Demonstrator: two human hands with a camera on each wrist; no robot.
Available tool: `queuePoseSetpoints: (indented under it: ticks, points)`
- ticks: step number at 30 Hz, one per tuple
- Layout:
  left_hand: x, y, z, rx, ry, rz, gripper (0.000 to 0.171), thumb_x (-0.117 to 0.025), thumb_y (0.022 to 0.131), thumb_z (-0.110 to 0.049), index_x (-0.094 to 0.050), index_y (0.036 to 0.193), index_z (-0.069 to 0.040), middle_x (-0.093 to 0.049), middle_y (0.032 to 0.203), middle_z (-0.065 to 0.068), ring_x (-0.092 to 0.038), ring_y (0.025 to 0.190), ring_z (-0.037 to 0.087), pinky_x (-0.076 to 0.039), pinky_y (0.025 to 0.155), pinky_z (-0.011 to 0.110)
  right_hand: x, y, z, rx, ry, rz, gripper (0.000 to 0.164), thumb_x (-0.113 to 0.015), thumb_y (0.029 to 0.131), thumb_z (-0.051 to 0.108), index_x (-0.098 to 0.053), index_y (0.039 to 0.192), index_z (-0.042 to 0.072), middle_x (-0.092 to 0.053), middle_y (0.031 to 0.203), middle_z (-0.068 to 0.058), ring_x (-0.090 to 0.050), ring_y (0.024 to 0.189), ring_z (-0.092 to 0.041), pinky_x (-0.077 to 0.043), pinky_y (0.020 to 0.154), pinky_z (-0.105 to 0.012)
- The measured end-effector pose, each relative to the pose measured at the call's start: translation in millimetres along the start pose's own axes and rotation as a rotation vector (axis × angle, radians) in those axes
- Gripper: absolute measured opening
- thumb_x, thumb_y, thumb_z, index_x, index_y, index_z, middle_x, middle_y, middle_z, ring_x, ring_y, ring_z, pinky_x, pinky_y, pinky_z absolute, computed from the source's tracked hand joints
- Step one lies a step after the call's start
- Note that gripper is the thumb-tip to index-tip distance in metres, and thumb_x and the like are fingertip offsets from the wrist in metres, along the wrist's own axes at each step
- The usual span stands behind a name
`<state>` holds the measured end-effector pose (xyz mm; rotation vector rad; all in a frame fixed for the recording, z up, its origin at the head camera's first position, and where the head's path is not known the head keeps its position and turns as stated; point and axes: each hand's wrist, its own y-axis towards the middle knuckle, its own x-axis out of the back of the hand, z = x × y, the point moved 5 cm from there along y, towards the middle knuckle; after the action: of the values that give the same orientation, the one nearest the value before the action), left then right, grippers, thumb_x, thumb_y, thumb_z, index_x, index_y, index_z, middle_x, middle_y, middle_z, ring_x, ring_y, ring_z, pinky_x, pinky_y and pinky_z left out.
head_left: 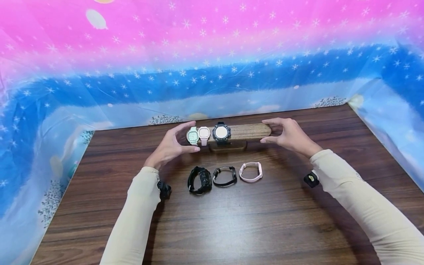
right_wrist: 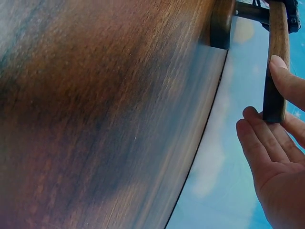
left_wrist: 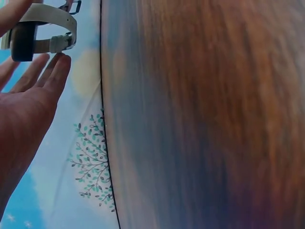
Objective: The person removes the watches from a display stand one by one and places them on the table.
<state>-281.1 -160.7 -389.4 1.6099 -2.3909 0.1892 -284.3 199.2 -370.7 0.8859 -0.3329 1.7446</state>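
A wooden watch stand [head_left: 246,132] stands near the table's far edge. Its bar carries a mint-green watch [head_left: 193,136], a pale pink watch [head_left: 204,133] and a black round watch [head_left: 221,131], from left to right. My left hand [head_left: 170,143] holds the bar's left end, thumb and fingers spread around it beside the green watch. A strap with a buckle [left_wrist: 58,44] shows between those fingers in the left wrist view. At the bare right end, my right hand [head_left: 290,137] grips the bar [right_wrist: 275,90] between thumb and straight fingers.
In front of the stand, a black chunky watch [head_left: 200,180], a slim black band [head_left: 225,176] and a pink band [head_left: 250,172] lie in a row on the dark wooden table [head_left: 251,224]. A pink and blue snowflake cloth [head_left: 212,81] hangs behind and along both sides.
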Motion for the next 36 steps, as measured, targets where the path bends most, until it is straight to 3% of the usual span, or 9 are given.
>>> queuePoseSetpoints:
  ticks: [5, 13, 24, 36]
  points:
    - [-2.0, 3.8, 3.1, 0.018, -0.019, -0.008, 0.088, -0.080, 0.075, 0.014, -0.044, 0.152, -0.009, -0.044, 0.154, 0.011, -0.051, 0.133, 0.030, -0.046, 0.110, 0.045, 0.3, -0.1, -0.6, 0.005, -0.006, -0.012, 0.065, -0.090, 0.077, 0.015, -0.063, 0.133, -0.002, -0.069, 0.123, -0.020, -0.070, 0.107, -0.033, -0.055, 0.097, -0.048]
    - [-1.9, 4.8, 5.8, 0.025, 0.007, -0.021, 0.083, -0.080, 0.077, 0.013, -0.047, 0.150, -0.008, -0.050, 0.148, 0.011, -0.056, 0.125, 0.030, -0.052, 0.104, 0.039, 1.0, -0.8, -0.4, 0.000, -0.007, -0.018, 0.065, -0.090, 0.077, 0.015, -0.063, 0.133, -0.002, -0.069, 0.124, -0.019, -0.069, 0.107, -0.033, -0.054, 0.098, -0.048]
    - [0.8, 3.7, 7.6, 0.012, 0.015, -0.020, 0.080, -0.082, 0.077, 0.010, -0.050, 0.148, -0.009, -0.052, 0.145, 0.010, -0.056, 0.126, 0.029, -0.048, 0.108, 0.046, -0.5, -1.4, 0.7, 0.005, 0.029, -0.018, 0.063, -0.089, 0.078, 0.013, -0.062, 0.133, -0.003, -0.069, 0.122, -0.019, -0.072, 0.102, -0.030, -0.058, 0.089, -0.044]
    - [2.2, 3.5, 7.1, 0.002, 0.015, -0.007, 0.079, -0.082, 0.077, 0.009, -0.050, 0.147, -0.007, -0.054, 0.144, 0.009, -0.054, 0.128, 0.027, -0.046, 0.109, 0.045, 1.0, -2.1, 0.7, 0.018, -0.014, -0.033, 0.062, -0.090, 0.079, 0.017, -0.064, 0.133, -0.002, -0.069, 0.124, -0.018, -0.069, 0.106, -0.031, -0.052, 0.098, -0.048]
